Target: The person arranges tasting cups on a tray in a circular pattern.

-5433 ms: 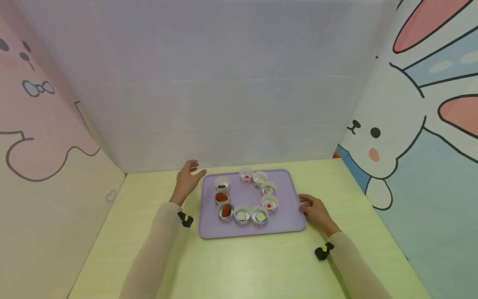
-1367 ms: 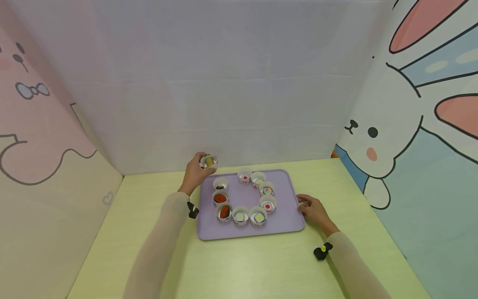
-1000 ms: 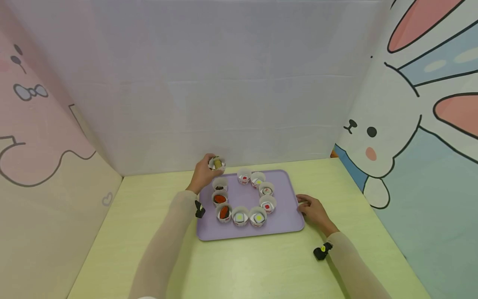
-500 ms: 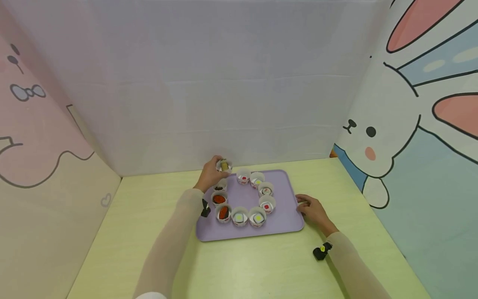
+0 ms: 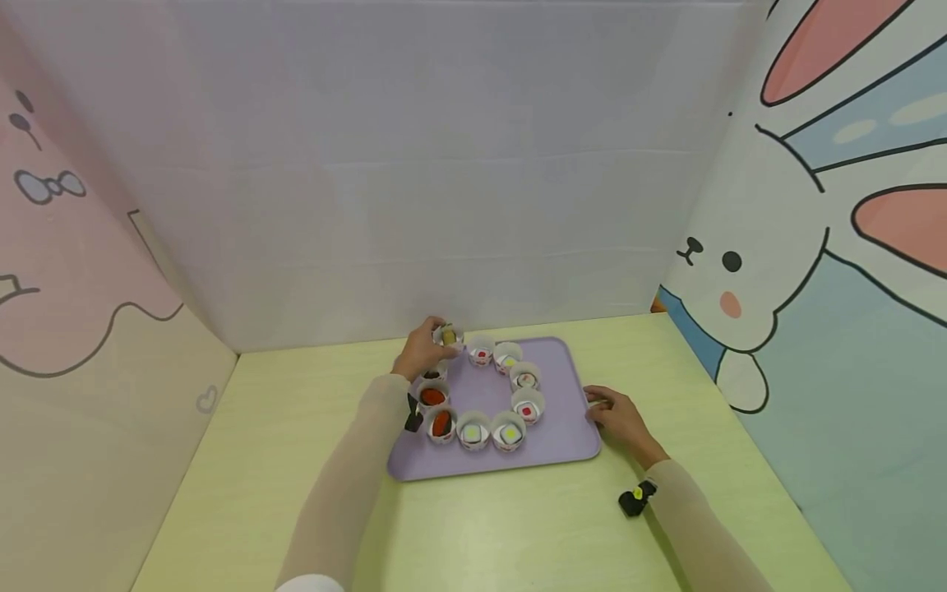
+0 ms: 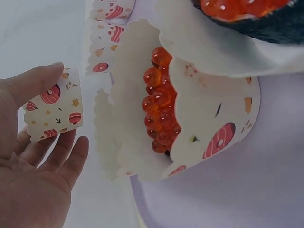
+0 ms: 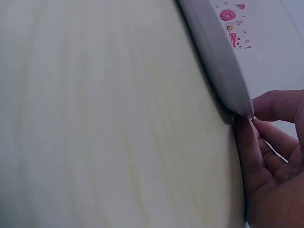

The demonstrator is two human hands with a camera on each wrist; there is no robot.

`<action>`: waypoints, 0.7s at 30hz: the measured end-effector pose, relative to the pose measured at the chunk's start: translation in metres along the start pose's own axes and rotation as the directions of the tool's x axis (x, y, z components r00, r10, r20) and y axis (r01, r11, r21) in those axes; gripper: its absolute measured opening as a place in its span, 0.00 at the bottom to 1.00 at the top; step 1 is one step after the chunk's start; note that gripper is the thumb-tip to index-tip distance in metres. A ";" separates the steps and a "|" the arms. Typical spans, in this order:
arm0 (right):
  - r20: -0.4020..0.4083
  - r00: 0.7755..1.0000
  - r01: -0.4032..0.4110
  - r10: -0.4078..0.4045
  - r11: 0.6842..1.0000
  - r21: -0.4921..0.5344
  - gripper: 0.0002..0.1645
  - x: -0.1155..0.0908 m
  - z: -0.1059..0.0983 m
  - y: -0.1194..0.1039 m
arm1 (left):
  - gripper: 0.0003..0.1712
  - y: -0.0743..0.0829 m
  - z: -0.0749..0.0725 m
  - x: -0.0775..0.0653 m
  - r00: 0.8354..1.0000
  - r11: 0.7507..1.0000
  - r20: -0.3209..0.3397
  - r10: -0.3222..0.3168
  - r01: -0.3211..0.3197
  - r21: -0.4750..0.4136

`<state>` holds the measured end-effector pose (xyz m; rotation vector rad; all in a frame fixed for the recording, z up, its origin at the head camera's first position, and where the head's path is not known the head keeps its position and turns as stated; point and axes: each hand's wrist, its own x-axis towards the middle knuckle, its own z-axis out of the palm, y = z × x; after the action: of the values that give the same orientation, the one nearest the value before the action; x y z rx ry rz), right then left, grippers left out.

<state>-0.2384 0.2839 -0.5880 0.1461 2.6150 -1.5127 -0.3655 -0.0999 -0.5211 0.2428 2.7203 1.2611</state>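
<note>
My left hand (image 5: 422,353) holds a small paper cup (image 5: 449,338) with a yellowish sushi-like piece inside, at the back left corner of the lilac tray (image 5: 558,440). In the left wrist view, thumb and fingers grip this printed cup (image 6: 54,107) by its sides. Whether its base touches the tray is hidden. Several more paper cups form a ring on the tray. Orange roe sushi fills a cup (image 6: 209,123) near the left wrist. At the tray's right edge, my right hand (image 5: 623,423) pinches the rim (image 7: 232,90) between thumb and finger.
Cups with white-and-yellow pieces (image 5: 473,432) stand along the tray's front side. A cup with a red-centred piece (image 5: 481,352) is just right of the held cup. The pale table (image 5: 488,526) surrounds the tray, with a white backdrop (image 5: 444,205) close behind.
Earlier my left hand was empty beside the tray. It then held up the cup at the back left, and has since moved right and lower with it. My right hand has stayed put.
</note>
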 end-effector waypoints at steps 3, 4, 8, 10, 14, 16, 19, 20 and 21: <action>0.000 1.000 -0.008 0.008 1.000 0.005 0.31 0.001 0.000 0.001 | 0.40 -0.002 0.003 0.002 1.000 1.000 0.012 -0.004 0.004 -0.013; -0.001 1.000 -0.013 0.013 1.000 0.006 0.31 0.001 0.000 0.001 | 0.40 -0.002 0.003 0.002 1.000 1.000 0.016 -0.005 0.006 -0.023; -0.002 1.000 -0.013 0.013 1.000 0.005 0.31 0.000 0.001 0.001 | 0.39 -0.002 0.006 0.002 1.000 0.999 0.025 -0.016 0.017 -0.040; -0.007 1.000 -0.010 0.010 1.000 0.008 0.31 -0.001 0.001 0.001 | 0.39 -0.001 0.006 0.002 0.999 0.999 0.026 -0.019 0.020 -0.030; -0.009 1.000 -0.003 0.003 1.000 0.014 0.31 -0.001 0.001 0.001 | 0.38 0.000 0.008 0.004 1.000 1.000 0.027 -0.006 0.007 -0.021; -0.010 1.000 -0.004 0.005 1.000 0.016 0.31 -0.001 0.001 0.000 | 0.38 0.000 0.008 0.004 1.000 1.000 0.027 0.001 -0.001 -0.020; -0.013 1.000 -0.005 0.006 1.000 0.018 0.30 0.000 0.001 0.000 | 0.38 -0.001 0.009 0.005 1.000 1.000 0.027 0.001 -0.001 -0.012; -0.013 1.000 -0.003 0.004 1.000 0.016 0.30 0.000 0.001 0.000 | 0.37 -0.001 0.009 0.004 1.000 1.000 0.028 -0.002 0.003 -0.008; -0.011 1.000 -0.002 0.002 1.000 0.016 0.30 0.000 0.001 0.000 | 0.37 -0.001 0.010 0.004 1.000 1.000 0.028 -0.006 0.006 -0.004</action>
<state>-0.2385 0.2835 -0.5888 0.1585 2.6112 -1.5365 -0.3680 -0.0923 -0.5287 0.2489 2.6932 1.2518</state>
